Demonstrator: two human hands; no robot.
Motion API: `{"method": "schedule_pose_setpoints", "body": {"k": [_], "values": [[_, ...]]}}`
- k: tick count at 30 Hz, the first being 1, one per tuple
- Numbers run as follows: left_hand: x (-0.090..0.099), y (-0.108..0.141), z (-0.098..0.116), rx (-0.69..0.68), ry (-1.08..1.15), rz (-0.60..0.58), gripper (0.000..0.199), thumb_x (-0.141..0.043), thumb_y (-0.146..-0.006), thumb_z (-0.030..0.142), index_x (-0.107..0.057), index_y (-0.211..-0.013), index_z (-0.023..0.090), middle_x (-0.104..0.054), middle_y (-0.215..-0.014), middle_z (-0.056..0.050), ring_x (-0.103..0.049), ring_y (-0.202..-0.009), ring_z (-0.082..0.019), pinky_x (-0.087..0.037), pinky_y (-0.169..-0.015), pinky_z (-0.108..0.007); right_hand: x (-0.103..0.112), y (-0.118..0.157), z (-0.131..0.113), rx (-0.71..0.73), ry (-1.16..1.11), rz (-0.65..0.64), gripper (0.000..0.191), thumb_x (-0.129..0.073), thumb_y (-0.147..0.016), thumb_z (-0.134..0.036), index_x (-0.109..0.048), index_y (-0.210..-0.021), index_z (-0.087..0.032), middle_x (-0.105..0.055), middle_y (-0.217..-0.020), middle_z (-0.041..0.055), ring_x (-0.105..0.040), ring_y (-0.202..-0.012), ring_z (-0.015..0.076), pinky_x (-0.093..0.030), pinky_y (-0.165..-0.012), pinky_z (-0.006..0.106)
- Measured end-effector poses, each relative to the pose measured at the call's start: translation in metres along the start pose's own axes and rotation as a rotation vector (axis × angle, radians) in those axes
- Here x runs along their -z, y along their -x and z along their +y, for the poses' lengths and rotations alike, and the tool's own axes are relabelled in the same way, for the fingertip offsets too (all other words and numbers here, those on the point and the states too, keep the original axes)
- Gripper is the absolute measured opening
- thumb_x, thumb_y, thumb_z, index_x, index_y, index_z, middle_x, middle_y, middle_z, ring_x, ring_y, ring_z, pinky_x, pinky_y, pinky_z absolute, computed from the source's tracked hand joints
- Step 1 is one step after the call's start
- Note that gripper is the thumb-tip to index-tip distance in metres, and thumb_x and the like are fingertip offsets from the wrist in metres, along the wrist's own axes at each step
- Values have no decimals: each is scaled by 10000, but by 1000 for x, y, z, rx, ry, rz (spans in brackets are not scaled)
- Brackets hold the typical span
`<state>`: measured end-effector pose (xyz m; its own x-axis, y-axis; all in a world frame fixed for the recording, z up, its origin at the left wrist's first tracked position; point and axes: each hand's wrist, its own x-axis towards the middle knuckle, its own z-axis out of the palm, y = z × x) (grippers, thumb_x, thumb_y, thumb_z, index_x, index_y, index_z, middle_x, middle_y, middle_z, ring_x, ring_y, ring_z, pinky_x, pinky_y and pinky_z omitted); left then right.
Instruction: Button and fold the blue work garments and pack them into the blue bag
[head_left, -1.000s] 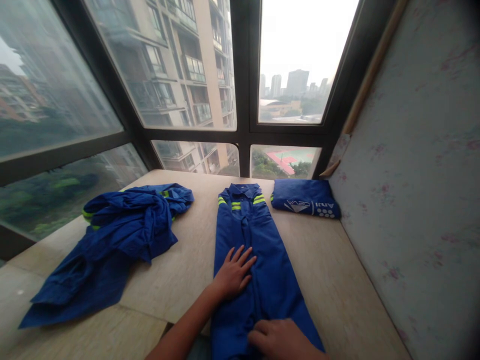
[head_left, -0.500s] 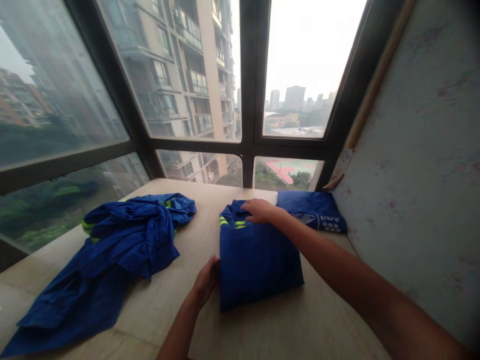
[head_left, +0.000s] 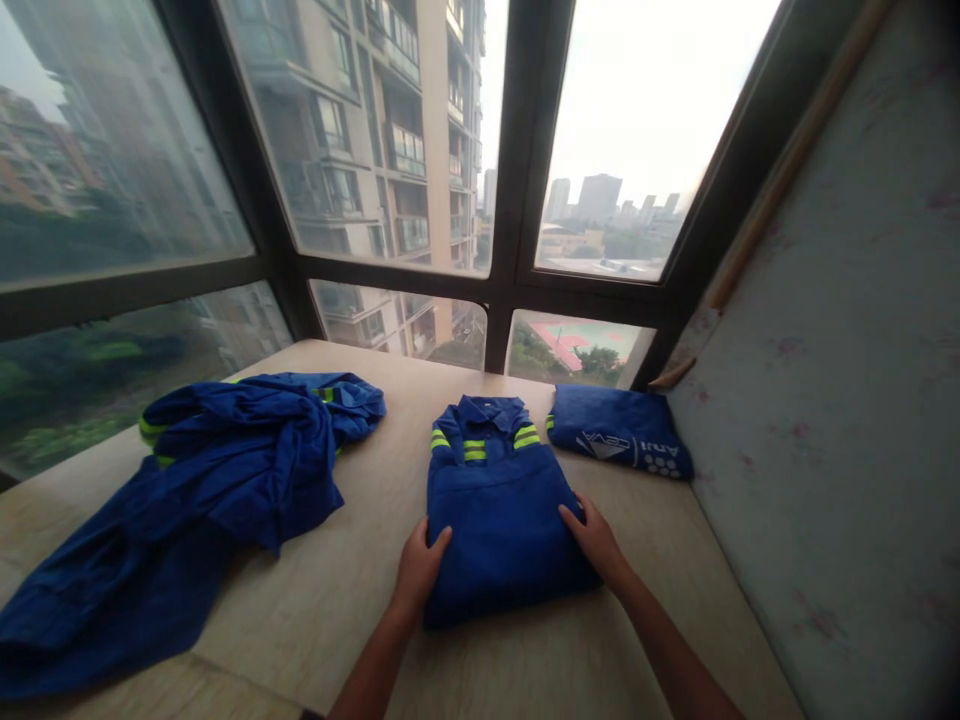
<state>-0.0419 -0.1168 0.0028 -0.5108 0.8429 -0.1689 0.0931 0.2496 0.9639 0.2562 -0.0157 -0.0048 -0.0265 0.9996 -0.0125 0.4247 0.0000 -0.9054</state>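
Observation:
A folded blue garment (head_left: 510,530) with yellow-green stripes lies on the pale surface, its collar toward the window. My left hand (head_left: 421,565) grips its left edge, thumb on top and the other fingers hidden at the side. On the right edge, my right hand (head_left: 596,540) holds the garment the same way, thumb over the cloth. A crumpled blue garment (head_left: 255,460) with similar stripes spreads out to the left. Behind and to the right sits another folded blue garment (head_left: 619,425) with white printing, touched by neither hand.
The pale wooden surface (head_left: 360,590) ends at dark-framed windows (head_left: 499,300) at the back. A patterned wall (head_left: 832,420) bounds the right side. Buildings and trees show through the glass.
My right hand has moved from the collar down to the garment's right edge. The collar and both shoulder stripes now show. My left thumb has come onto the cloth. The view has tilted slightly.

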Motion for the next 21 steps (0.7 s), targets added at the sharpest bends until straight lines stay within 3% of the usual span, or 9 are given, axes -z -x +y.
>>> {"method": "schedule_pose_setpoints", "body": {"k": [3, 7, 10, 13, 17, 19, 21], "values": [[0, 10, -1, -34, -9, 12, 504, -635, -749, 420, -633, -1152, 117, -680, -1212, -168, -621, -1159, -320, -442, -1047, -445, -3, 12, -4, 86, 13, 65, 552, -572, -807, -483, -614, -1252, -159, -670, -1239, 141, -623, -1163, 290, -464, -1025, 422], [5, 26, -8, -77, -39, 28, 559, -623, -764, 457, -592, -1207, 118, -652, -1258, -175, -608, -1176, -329, -435, -1055, -447, -3, 32, 8, 150, 142, 106, 539, -502, -864, -450, -542, -1332, -184, -700, -1167, 131, -674, -1067, 289, -527, -913, 418], [8, 33, -14, -96, -246, 57, 603, -631, -762, 474, -572, -1216, 80, -623, -1280, -225, -561, -1230, -374, -393, -1086, -480, -4, 47, 31, 176, 357, 117, 502, -457, -895, -431, -542, -1325, -187, -728, -1051, 150, -713, -928, 313, -555, -784, 433], [10, 33, -10, -124, -442, 60, 598, -559, -828, 418, -495, -1321, 85, -602, -1298, -219, -562, -1229, -358, -413, -1063, -484, -3, 52, 36, 258, 507, 146, 473, -435, -923, -408, -525, -1338, -199, -693, -1144, 165, -698, -964, 320, -551, -784, 441], [6, 25, 14, -358, -677, 143, 560, -471, -886, 319, -438, -1394, 86, -547, -1334, -214, -541, -1237, -331, -440, -1036, -483, 1, 38, 3, 440, 607, 185, 441, -442, -927, -336, -547, -1328, -183, -605, -1293, 173, -588, -1176, 320, -488, -960, 462], [0, 18, 28, -538, -792, 129, 515, -458, -902, 302, -484, -1379, 110, -508, -1394, -204, -478, -1303, -336, -395, -1080, -499, 0, 24, -18, 573, 632, 95, 428, -431, -931, -273, -557, -1332, -196, -560, -1376, 140, -508, -1278, 300, -415, -1060, 466], [-7, 6, 39, -687, -897, 17, 485, -465, -911, 286, -512, -1385, 195, -467, -1474, -142, -391, -1382, -333, -316, -1133, -528, -5, 7, -33, 682, 659, -41, 420, -423, -933, -228, -575, -1325, -231, -521, -1441, 86, -421, -1361, 282, -327, -1129, 485]]}}
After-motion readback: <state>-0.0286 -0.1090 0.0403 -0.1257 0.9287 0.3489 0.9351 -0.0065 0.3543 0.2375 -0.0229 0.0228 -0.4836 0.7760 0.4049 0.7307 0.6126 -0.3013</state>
